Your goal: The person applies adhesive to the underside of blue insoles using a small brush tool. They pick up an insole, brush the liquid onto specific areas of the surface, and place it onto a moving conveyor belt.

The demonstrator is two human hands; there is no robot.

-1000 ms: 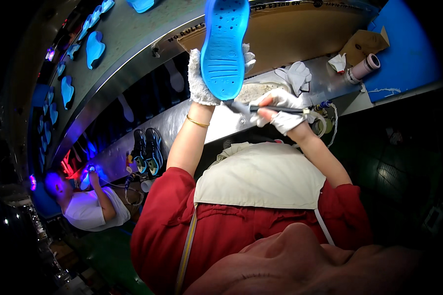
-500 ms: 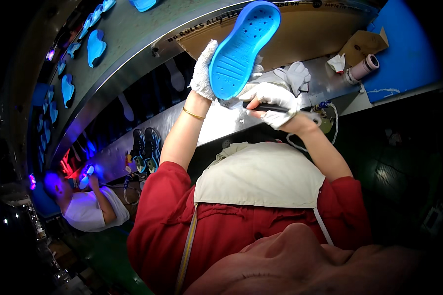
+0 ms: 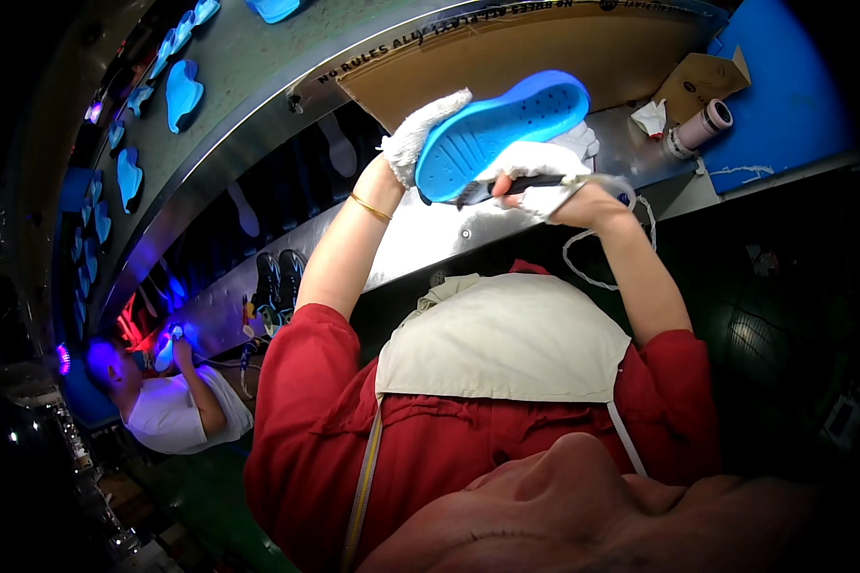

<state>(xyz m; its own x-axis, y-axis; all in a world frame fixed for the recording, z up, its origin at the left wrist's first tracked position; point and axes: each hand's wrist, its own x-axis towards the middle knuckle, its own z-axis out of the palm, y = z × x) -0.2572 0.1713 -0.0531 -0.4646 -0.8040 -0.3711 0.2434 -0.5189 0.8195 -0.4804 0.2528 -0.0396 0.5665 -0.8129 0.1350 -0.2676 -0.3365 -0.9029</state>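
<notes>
A bright blue shoe sole [image 3: 492, 138], with grooves and small holes on its inner face, lies tilted in the grip of my left hand [image 3: 416, 138], which wears a white knit glove. My fingers behind the sole are hidden. In a white glove with some bare fingertips, my right hand [image 3: 554, 181] is closed round a black-handled brush [image 3: 535, 182]. Its dark bristles are at the sole's lower edge, near the rounded end; whether they touch is hard to tell.
Beyond my hands stands a cardboard sheet [image 3: 506, 57]. A pink bottle [image 3: 702, 129] and an open carton [image 3: 702, 81] are at right, by a blue panel [image 3: 784, 95]. Blue soles [image 3: 183, 95] lie on the conveyor [image 3: 258, 62] at left. Another person [image 3: 177, 406] works farther left.
The sole has swung from nearly upright to slanting rightward and come lower. My right hand has shifted slightly right and up, bringing the brush to the sole's lower edge.
</notes>
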